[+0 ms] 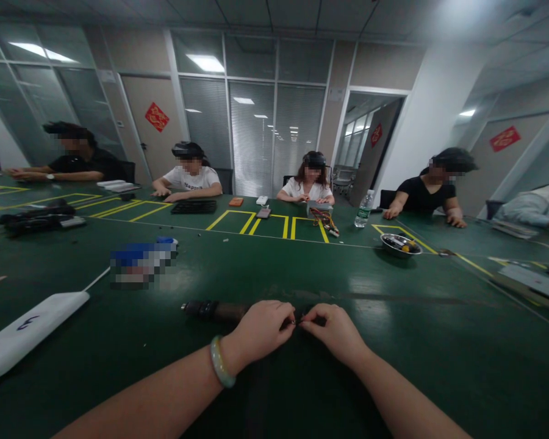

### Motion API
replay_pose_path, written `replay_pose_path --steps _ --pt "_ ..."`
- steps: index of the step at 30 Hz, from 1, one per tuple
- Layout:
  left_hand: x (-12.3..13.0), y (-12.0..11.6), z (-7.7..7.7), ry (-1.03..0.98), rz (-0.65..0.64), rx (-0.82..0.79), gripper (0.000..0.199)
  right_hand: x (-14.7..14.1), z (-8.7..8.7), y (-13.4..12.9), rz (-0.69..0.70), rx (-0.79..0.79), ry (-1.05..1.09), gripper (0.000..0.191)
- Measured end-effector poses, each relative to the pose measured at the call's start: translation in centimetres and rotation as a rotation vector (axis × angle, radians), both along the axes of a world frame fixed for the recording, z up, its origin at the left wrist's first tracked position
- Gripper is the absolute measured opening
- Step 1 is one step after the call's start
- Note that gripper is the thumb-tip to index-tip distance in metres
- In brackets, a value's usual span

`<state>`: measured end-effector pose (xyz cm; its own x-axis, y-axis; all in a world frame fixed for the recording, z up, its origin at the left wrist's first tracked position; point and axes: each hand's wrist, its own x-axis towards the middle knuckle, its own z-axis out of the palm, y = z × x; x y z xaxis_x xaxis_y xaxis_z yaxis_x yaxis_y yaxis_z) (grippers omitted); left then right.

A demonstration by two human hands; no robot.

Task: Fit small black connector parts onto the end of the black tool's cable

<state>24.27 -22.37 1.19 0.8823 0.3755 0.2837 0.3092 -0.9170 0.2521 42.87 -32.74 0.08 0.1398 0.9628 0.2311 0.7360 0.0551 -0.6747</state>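
Observation:
Close in front of me on the green table (187, 378), a long dark cylindrical tool (226, 311) lies on its side. Its left end has black ringed parts and a small metal tip; the exact kind is unclear. My left hand (265, 326), with a pale green bangle (221, 363) at the wrist, is in front of its right part and hides it. Thumb and fingers are pinched together there. Facing it, my right hand (332, 329) pinches too, the fingertips of both hands nearly meeting. Something small and dark shows between them, too small to name.
To the left lie a white power strip (32, 329) and a blurred blue-and-white packet (141, 262). A metal bowl of small parts (400, 245) and a water bottle (363, 209) stand at the right. Several people with headsets sit across the table, one behind a wired metal box (319, 209).

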Motion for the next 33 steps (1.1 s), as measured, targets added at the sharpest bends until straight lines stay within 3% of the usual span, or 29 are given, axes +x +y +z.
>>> replay_pose_path --steps 8,18,25,33 --pt "0.1 0.2 -0.2 0.011 -0.020 -0.005 0.012 0.1 -0.5 0.3 -0.006 -0.023 0.084 0.006" --pt "0.1 -0.1 0.1 0.012 -0.020 0.004 0.009 -0.8 -0.4 0.2 0.017 0.010 -0.003 0.006" --pt "-0.1 -0.3 0.5 0.037 -0.007 0.016 0.011 0.2 -0.3 -0.1 -0.005 0.003 0.088 0.006" --pt "0.2 0.1 -0.1 0.006 -0.029 0.014 0.012 0.4 -0.4 -0.2 0.008 -0.001 0.053 0.004"
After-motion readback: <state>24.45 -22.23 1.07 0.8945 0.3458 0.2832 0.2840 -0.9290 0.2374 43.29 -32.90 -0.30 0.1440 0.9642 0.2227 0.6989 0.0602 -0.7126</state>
